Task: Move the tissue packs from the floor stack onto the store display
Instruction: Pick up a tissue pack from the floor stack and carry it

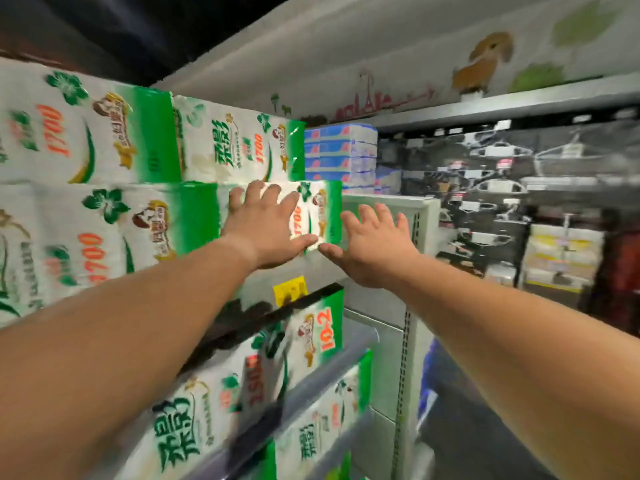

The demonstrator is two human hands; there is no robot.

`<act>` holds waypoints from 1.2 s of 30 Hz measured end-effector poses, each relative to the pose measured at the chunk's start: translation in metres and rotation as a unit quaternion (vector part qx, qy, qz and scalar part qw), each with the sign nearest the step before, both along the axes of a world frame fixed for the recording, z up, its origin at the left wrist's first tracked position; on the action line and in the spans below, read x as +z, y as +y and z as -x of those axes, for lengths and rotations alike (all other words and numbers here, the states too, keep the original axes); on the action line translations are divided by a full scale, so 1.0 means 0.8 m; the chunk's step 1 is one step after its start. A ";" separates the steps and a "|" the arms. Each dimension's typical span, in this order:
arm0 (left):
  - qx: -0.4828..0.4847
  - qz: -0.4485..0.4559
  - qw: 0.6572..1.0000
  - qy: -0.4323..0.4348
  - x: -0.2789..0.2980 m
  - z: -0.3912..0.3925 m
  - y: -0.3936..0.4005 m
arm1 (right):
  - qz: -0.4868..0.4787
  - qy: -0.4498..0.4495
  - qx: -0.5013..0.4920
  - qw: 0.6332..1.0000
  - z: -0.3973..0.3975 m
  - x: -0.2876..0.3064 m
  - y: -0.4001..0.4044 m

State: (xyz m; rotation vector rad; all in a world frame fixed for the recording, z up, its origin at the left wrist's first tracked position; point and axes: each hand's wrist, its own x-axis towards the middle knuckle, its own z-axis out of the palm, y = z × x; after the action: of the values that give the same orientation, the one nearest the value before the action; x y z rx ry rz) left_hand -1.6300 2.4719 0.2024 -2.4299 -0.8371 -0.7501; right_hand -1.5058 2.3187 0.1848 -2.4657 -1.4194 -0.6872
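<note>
A green-and-white tissue pack marked 1700 lies on the upper display shelf, at the right end of its row. My left hand is pressed flat on its front face, fingers spread. My right hand hovers open just right of the pack's end, thumb near the pack's lower corner, fingers apart and holding nothing. More packs of the same kind are stacked above and to the left. The floor stack is out of view.
Lower shelves hold similar packs behind a clear rail. A yellow price tag hangs on the shelf edge. Blue tissue packs sit behind. A white shelf upright stands right, with hangers beyond.
</note>
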 end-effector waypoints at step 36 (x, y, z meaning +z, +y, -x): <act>-0.393 0.160 0.838 0.344 -0.388 -0.611 -0.759 | 0.045 0.289 -0.540 0.789 -0.370 -0.369 -0.882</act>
State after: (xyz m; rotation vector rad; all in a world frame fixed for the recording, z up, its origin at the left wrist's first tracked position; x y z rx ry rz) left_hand -1.1408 1.8646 -0.1078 -3.0178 0.3886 0.1031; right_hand -1.2101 1.6134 -0.1106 -3.0072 0.2800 0.0645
